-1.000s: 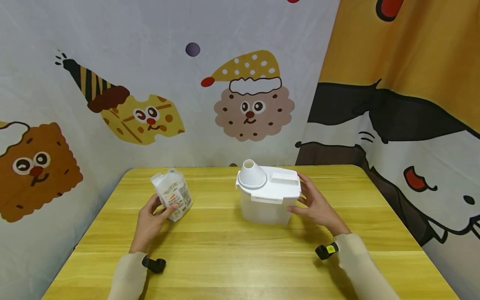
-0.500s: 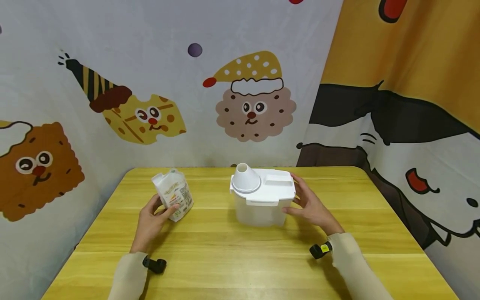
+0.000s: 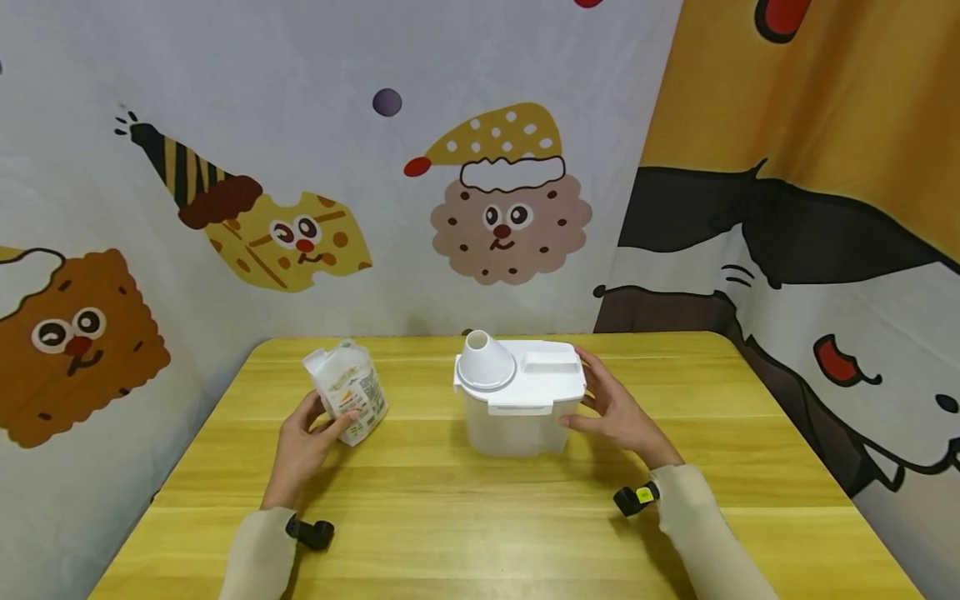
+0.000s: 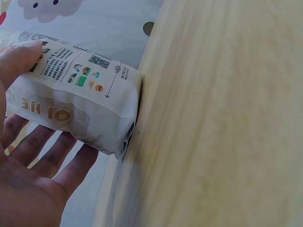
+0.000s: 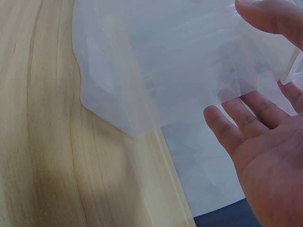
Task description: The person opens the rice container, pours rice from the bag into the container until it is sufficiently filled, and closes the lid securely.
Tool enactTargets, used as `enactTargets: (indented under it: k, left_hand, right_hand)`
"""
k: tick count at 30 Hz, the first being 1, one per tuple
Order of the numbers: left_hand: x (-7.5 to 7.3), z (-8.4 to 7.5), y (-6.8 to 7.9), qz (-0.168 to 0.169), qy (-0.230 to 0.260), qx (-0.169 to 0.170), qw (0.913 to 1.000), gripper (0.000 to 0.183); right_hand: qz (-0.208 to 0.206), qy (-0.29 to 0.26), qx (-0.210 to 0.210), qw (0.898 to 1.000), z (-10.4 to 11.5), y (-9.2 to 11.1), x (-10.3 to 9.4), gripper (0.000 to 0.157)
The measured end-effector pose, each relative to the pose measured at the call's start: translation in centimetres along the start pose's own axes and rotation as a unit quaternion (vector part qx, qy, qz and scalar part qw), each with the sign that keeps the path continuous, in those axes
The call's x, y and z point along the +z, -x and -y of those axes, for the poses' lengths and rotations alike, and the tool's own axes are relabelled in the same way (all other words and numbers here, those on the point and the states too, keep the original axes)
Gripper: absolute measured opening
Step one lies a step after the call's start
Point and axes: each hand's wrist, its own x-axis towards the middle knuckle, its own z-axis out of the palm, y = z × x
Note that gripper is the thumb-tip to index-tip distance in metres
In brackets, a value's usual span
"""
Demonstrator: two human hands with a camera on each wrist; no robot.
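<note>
The fingers (image 4: 73, 168) of the left hand (image 3: 298, 450) are clamped on the paper bag (image 3: 351, 392), with the thumb (image 4: 21, 61) across its printed face and the other fingers along the opposite side. Those of the right hand (image 3: 628, 421) hold the right end of the translucent container (image 3: 513, 433), thumb at the near wall, the rest behind; how firmly they press, I cannot tell.

The step in hand looks like steadying or placing both things. In my judgement, a next move with the bag calls for a firm grip low on its body, while the container needs a steadying hold.

The bag is between thumb and fingers, its top leaning slightly left, its base touching the worktop (image 3: 420, 525). The container stands upright well to its right, under a white lid (image 3: 551, 383) with an open-topped cone (image 3: 486, 367). Beyond the worktop hangs a printed cloth (image 3: 465, 50).
</note>
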Motion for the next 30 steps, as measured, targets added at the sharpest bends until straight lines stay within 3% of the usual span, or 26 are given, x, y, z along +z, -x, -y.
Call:
enactTargets:
  k: [9, 19, 30]
  left_hand:
    - [-0.1, -0.2, 0.2, 0.001, 0.000, 0.010, 0.9999, 0.066]
    - [-0.2, -0.8, 0.5, 0.021, 0.005, -0.010, 0.9997, 0.073]
    - [-0.8, -1.4, 0.2, -0.027, -0.013, 0.049, 0.9983, 0.093]
  right_hand:
    - [0.006, 0.002, -0.002, 1.000, 0.0, -0.2, -0.1, 0.106]
    - [0.005, 0.004, 0.006, 1.000, -0.1, -0.1, -0.3, 0.106]
    - [0.006, -0.003, -0.019, 1.000, -0.6, -0.2, -0.1, 0.106]
